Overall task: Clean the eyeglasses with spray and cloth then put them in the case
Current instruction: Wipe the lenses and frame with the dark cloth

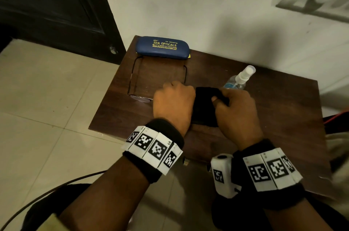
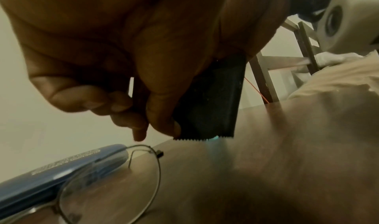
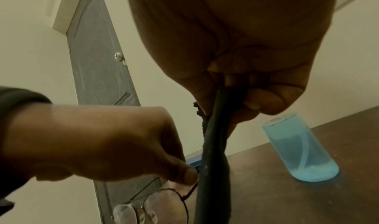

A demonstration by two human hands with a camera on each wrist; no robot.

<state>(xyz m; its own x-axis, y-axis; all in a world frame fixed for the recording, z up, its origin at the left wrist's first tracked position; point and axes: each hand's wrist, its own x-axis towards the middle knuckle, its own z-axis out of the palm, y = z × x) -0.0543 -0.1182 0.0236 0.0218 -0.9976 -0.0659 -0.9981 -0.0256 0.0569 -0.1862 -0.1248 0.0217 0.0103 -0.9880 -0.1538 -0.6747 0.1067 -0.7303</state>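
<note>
Thin wire-framed eyeglasses lie on the dark wooden table, temples open toward the shut blue case at the back. Nothing holds the eyeglasses. A black cloth hangs between my hands, just above the table. My left hand pinches its left edge, directly over the right lens. My right hand grips its top. A clear spray bottle of blue liquid stands just behind my right hand.
The table stands against a white wall. A dark door is to the left and a tiled floor lies below the table's left edge. A red wire shows at the right edge. A dark cable runs by my left arm.
</note>
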